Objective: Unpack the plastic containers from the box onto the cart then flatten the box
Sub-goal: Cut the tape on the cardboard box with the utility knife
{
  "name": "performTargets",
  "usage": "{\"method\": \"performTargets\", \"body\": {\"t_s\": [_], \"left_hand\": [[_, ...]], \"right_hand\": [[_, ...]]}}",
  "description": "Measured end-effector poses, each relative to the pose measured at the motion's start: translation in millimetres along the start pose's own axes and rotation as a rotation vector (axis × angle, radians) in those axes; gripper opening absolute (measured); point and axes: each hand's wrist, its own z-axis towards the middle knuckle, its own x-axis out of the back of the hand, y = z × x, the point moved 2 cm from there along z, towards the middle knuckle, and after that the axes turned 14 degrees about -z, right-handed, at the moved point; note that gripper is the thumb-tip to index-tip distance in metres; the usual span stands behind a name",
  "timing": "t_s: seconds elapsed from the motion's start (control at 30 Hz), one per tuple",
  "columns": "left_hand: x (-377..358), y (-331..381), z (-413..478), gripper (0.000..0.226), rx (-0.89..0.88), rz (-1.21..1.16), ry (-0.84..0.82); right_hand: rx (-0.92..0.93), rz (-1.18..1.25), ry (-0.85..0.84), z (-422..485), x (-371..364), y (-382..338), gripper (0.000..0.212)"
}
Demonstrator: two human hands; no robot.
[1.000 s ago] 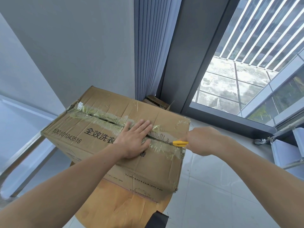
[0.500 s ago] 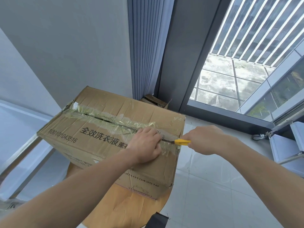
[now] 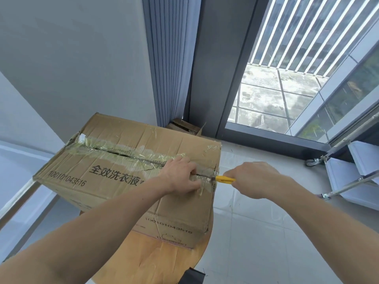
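Open floor point(image 3: 258, 232) right of the box point(image 3: 127, 132) — wall point(image 3: 82, 68), curtain point(image 3: 170, 68) and small carton point(image 3: 184, 126) close behind

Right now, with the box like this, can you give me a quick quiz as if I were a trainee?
1. True or false: the cardboard box has its top flaps folded wide open.
2. The right hand holds: A a tape roll, B a yellow cutter, C a plastic container.
3. Fill the gap: the ___ hand lies on the box top beside the taped seam.
Key: 1 false, the flaps lie shut; 2 B; 3 left hand.
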Motion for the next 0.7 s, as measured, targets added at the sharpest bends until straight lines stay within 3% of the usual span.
{"method": "performTargets", "body": {"t_s": [0.17,0.43,0.57,0.7], "left_hand": [[6,-1,1,0.030,-0.039,-0.048,-0.005],[4,-4,4,0.030,-0.157,-0.050,-0.007],[3,-9,3,0.032,-0.198,-0.052,0.011],[9,-7,3,0.024,-0.265,-0.076,0.103]], "right_hand": [[-0.033,0.056,-0.009,-3,-8,-4,0.021],[-0.057,-0.119,-0.019,-5,5,-11,0.023],[-0.101,0.005,-0.099,-8,8,-12,0.020],[-0.298,0.387,-0.113,-19,10,-12,0.016]]}}
